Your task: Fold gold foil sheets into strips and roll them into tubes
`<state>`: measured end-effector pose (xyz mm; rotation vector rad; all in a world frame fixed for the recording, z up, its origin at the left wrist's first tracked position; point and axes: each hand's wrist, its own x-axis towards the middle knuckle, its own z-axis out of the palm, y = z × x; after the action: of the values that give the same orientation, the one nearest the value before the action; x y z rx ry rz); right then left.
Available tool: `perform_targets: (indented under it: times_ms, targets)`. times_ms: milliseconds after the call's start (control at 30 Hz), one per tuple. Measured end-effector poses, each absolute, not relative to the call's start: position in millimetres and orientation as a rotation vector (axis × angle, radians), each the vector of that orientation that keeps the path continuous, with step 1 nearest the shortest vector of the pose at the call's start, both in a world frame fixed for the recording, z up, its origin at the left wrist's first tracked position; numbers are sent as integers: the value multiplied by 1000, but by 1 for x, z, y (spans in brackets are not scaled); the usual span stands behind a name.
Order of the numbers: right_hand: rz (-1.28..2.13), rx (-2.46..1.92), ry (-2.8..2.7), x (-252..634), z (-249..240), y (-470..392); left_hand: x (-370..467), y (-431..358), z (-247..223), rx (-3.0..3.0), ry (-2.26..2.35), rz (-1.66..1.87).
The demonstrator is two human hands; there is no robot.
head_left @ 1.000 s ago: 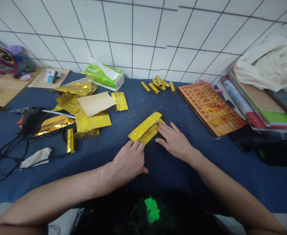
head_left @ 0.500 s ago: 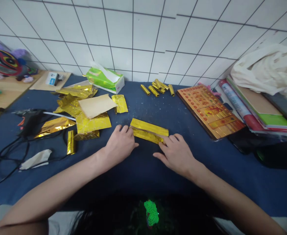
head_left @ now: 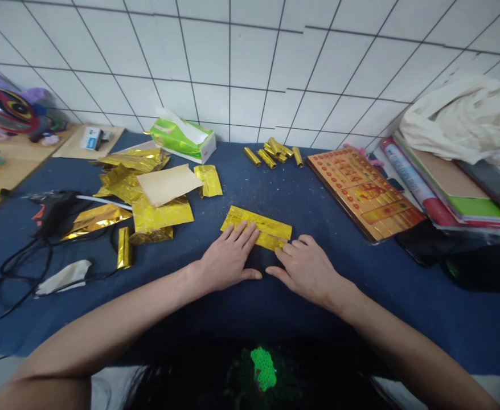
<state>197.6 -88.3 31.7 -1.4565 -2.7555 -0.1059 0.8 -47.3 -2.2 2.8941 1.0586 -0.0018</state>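
Hands (head_left: 228, 259) (head_left: 307, 267) flat, creased gold foil strip (head_left: 261, 225)

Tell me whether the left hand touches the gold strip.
Touching: the head view shows the left hand with fingers flat on the gold strip.

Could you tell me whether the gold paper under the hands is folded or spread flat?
Folded: the gold paper shows a doubled, layered edge under the left hand.
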Motion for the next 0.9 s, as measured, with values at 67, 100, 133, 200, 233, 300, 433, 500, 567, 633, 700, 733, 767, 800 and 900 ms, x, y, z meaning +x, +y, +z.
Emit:
perform_targets:
  times_ms: [67,100,133,200,233,300,433,500,567,633,700,733,767,800,900]
  targets:
    - [-94,-1408,-2668,198,35,-88,0,-47,-3,2879,1058,-6]
    - [-93,-1373,-2632,197,36,-87,0,-47,-2,2876,1055,-3]
    - [-91,-1336,-2613,195,36,-86,0,-47,-2,2874,1051,6]
    - [-67,-1276,-2643,192,32,-83,0,-48,-3,2875,1048,33]
    - [-40,-1268,-2677,190,27,-81,0,-48,-3,2877,1049,45]
    - [44,-1328,-2736,189,16,-76,1,-48,-4,2884,1047,59]
    - [135,-1479,-2767,195,-3,-69,1,-49,-4,2898,1057,33]
    - [116,-1542,-2737,199,-7,-69,1,-49,-3,2901,1063,13]
    - [88,-1589,-2696,200,-8,-70,1,-48,-3,2901,1063,-2]
    - [65,-1629,-2664,200,-9,-71,0,-48,-3,2896,1065,-12]
    - [58,-1642,-2667,198,-8,-72,0,-49,0,2879,1066,-15]
    - [58,-1639,-2678,198,-8,-72,1,-50,3,2864,1067,-14]
    - [59,-1631,-2692,197,-7,-72,3,-50,5,2848,1063,-9]
    - [56,-1623,-2704,197,-7,-72,5,-50,8,2834,1049,2]
    - [34,-1612,-2716,197,-5,-72,17,-47,13,2823,927,56]
